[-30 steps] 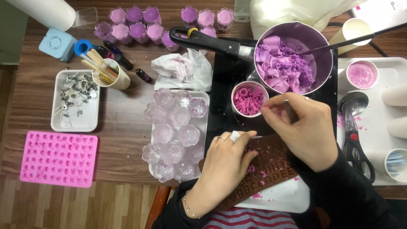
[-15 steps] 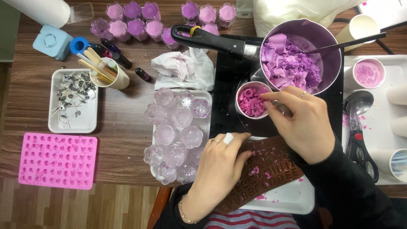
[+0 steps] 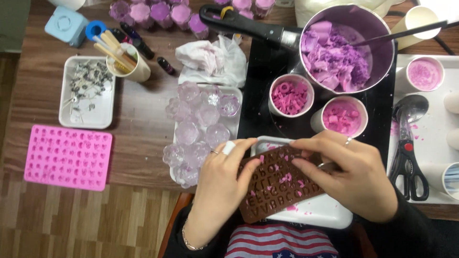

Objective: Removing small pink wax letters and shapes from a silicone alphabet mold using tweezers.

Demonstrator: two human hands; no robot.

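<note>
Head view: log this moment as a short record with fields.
left hand: grips the left end of the brown letter mould
right hand: fingers on the mould's right end
under mould: white tray
behind mould: two cups of pink pieces
pot: purple wax chunks, on black hob
left of hands: clear flower cups
far left: pink mould

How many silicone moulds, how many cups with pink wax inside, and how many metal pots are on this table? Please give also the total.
Silicone moulds: 2, the pink mould and the brown letter mould.
Cups with pink wax: 3.
Metal pot: 1, with purple wax inside.
Total: 6.
</note>
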